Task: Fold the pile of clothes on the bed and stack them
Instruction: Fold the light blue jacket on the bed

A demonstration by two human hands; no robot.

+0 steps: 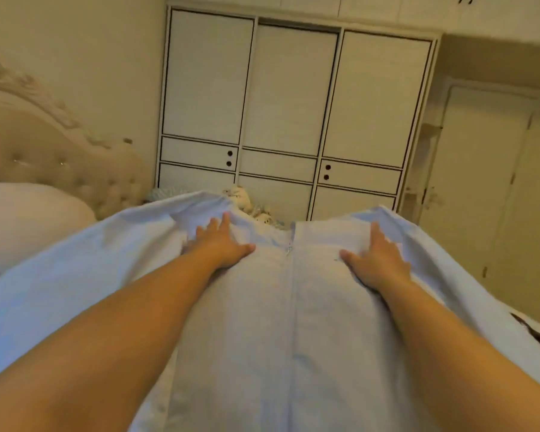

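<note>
Two hands at work: both were laid flat on one pale blue garment [287, 322], one to each side of its centre zip [289, 251].
Left hand [222, 244]: fingers straight and spread, palm down on the cloth near the collar end; it pressed, and gripped nothing.
Right hand [378, 260]: likewise flat, fingers extended and thumb out, resting on the right front panel; nothing pinched or held.
Garment, position: spread front-up along the bed, zip running away from me, sleeves or side panels falling off to left and right.
Garment, condition: smoothed in the middle, rumpled at the far end under my left fingers; no fold yet made that I could see.
Remaining pile: a patterned, crumpled heap [250, 207] lay just beyond the collar end, mostly hidden by the blue cloth; I could not count its pieces.
Finished stack: none showed in the view.
Bed furnishings: white pillow [28, 222] at left, against a tufted headboard [53, 151].
Room: white wardrobe [293, 120] with sliding doors stood past the bed.
Progress, by my judgement: early; this item was only at the flattening step, with its sides to bring in, its length to fold, then stacking, and the heap still to do.
</note>
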